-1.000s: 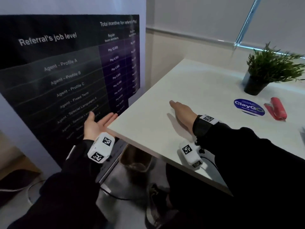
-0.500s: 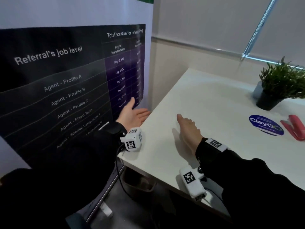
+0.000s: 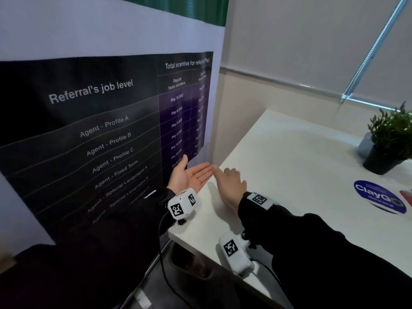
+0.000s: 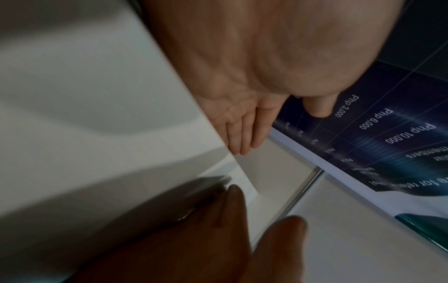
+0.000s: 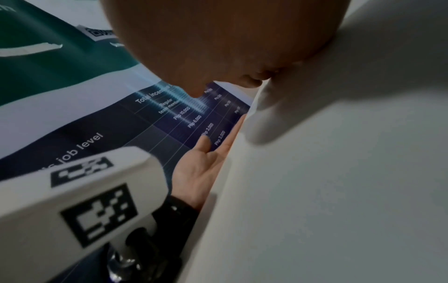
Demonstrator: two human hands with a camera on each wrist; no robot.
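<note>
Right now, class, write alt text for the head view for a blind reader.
A left hand is held palm up at the edge of a white table, and the right hand rests palm down on the tabletop, fingertips near it. A referral banner fills the left; a potted plant and blue sticker sit at right.

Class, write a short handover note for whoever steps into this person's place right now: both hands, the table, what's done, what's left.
Left hand: open, palm up, at the left edge of the table, empty.
Right hand: open, palm down on the table, fingertips by the left palm, empty.
Done: judged from the pose, a sweep is at the edge; no debris visible.
Left: likely brush into the palm. Plant and sticker stand far right.
</note>
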